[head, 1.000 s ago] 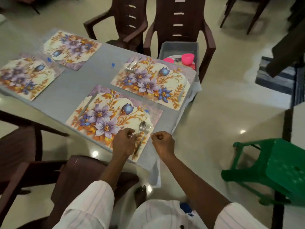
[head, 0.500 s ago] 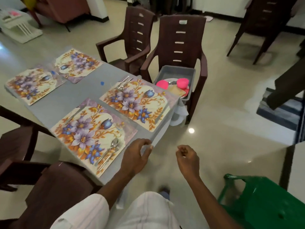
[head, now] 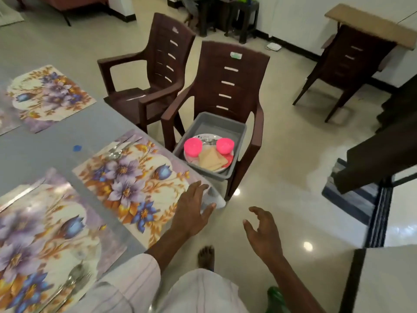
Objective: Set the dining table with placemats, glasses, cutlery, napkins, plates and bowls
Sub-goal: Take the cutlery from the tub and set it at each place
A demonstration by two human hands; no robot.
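Three flowered placemats lie flat on the grey tabletop: the near placemat has a spoon at its near edge, the middle placemat has cutlery at its far corner, and the far placemat lies well apart. In a grey tub on a brown chair beside the tabletop, a white plate holds two pink bowls side by side, with folded tan napkins just in front of them.

The placemats across the left of the frame have a smooth, glossy printed face that catches the light. The worktop between them is smooth grey with a dull sheen. The cutlery at centre left is shiny metal. The brown chairs at upper centre are moulded plastic, the grey tub matt plastic, the pink bowls glossy plastic. The floor is polished and reflective. The sleeve at the bottom is striped cloth
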